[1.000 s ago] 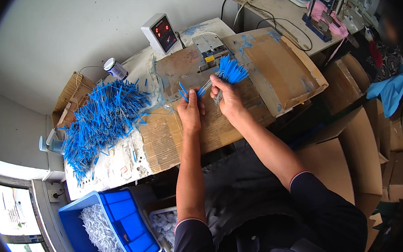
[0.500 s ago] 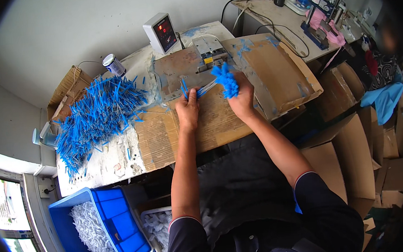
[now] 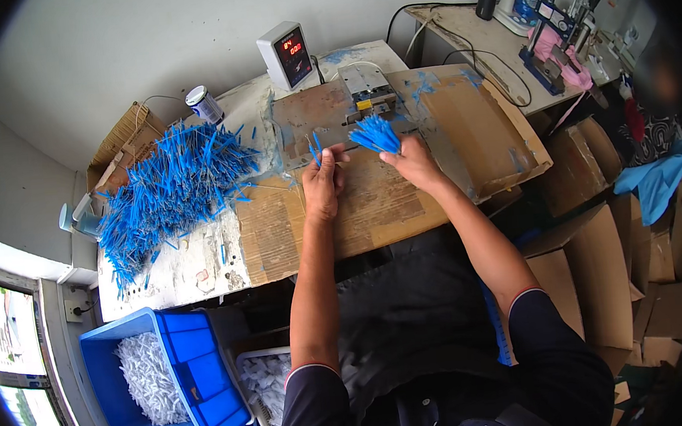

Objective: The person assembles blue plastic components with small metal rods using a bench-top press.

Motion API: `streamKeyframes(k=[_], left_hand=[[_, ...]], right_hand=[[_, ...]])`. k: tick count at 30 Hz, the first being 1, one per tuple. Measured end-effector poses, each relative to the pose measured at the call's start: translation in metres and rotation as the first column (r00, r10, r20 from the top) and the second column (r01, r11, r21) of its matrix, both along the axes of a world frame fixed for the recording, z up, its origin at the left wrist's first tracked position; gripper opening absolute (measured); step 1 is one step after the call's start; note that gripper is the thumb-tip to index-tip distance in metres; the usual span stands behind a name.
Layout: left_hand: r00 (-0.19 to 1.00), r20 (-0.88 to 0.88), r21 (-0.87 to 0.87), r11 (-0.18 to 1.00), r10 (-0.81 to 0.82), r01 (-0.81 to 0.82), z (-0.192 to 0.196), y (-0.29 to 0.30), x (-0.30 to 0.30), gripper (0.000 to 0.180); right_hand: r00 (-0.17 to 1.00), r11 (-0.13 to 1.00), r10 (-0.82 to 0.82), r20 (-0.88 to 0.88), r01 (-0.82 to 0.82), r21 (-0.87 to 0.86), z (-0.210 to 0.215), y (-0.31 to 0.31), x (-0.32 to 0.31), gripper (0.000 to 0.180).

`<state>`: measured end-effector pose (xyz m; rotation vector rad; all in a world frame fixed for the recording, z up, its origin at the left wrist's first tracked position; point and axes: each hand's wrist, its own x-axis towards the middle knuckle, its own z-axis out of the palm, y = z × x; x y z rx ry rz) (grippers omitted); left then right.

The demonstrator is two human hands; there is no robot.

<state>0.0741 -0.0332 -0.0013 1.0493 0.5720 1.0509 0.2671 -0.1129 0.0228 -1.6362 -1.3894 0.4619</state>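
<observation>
My left hand [image 3: 323, 184] is closed near the front of the work surface, with one or two thin blue pieces [image 3: 316, 146] pinched upright between thumb and fingers. To its right, my right hand [image 3: 414, 163] grips a thick bundle of blue-ended thin sticks [image 3: 376, 134]. The bundle's blue ends fan out toward the upper left, and its other end is hidden by my palm. Just behind the bundle sits a small metal fixture [image 3: 366, 83] on a metal plate [image 3: 305, 112]. A large heap of similar blue sticks [image 3: 174, 178] lies to the left.
A white box with a red digital display [image 3: 288, 54] and a can [image 3: 203, 105] stand at the back. A shallow cardboard tray [image 3: 482, 126] lies right. Below left, a blue bin [image 3: 206, 384] holds white pieces. Cardboard boxes [image 3: 593, 265] crowd the right; a person [image 3: 655, 84] is beyond.
The bundle in my right hand has tilted, its blue ends now pointing up and left. My hands have drawn apart, and the sticks that stretched between them no longer do. The display's digits changed.
</observation>
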Motion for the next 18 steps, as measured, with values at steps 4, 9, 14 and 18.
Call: streamKeyframes(k=[4,9,14,18], left_hand=[[0.994,-0.019,-0.066,0.992,-0.108,0.106,0.001,0.002,-0.007,0.042],[0.958,-0.03,-0.097,0.954,-0.286,0.282,-0.001,0.002,-0.007,0.05],[0.981,-0.03,-0.021,0.982,-0.19,0.19,0.001,-0.001,-0.002,0.05],[0.982,-0.124,0.077,0.986,-0.14,0.15,0.008,-0.007,0.0,0.055]], right_hand=[[0.65,1.0,0.021,-0.76,-0.01,0.018,0.007,0.005,-0.021,0.011],[0.511,0.992,0.125,-0.85,-0.094,0.089,0.009,0.015,-0.052,0.009],[0.521,0.992,0.116,-0.845,-0.023,0.122,-0.002,0.022,-0.073,0.007],[0.538,0.999,0.021,-0.843,0.018,0.036,0.008,0.021,-0.08,0.008]])
